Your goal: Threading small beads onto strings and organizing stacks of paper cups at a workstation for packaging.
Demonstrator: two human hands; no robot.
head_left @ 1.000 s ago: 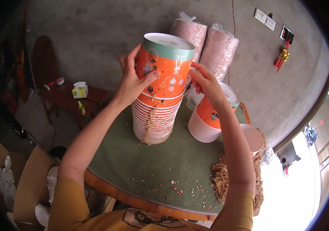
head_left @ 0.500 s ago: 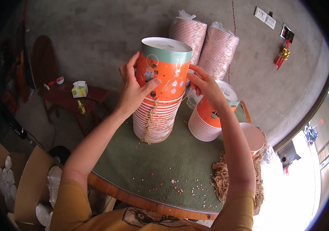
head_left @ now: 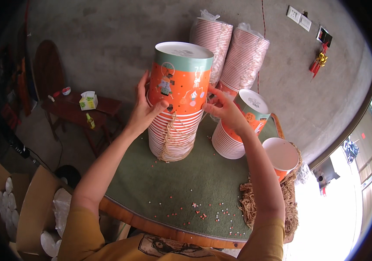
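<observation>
Left hand [head_left: 140, 114]: thumb on the front of the topmost bucket [head_left: 179, 87], other fingers round its left side, clamped on the wall; spread wide, presumably to suit the broad girth.
Right hand [head_left: 229, 113]: thumb and fingertips close together at the bucket's right side, near the rim; cannot tell whether pinched on anything.
Topmost bucket: orange, green-banded, upside down, atop the tall nested stack [head_left: 155, 141], between both hands; nested probably to save room.
Twine cords [head_left: 168, 141]: hanging down the stack's front.
Second stack [head_left: 227, 143]: inverted likewise, right of the first, apart, apparently within easy reach.
Single bucket [head_left: 281, 154]: mouth visible, beside a heap of twine [head_left: 251, 202].
Two wrapped columns [head_left: 243, 61]: behind, bagged in clear plastic, likely against dust.
Green tabletop [head_left: 146, 187]: small beads [head_left: 203, 215] scattered toward the near edge.
</observation>
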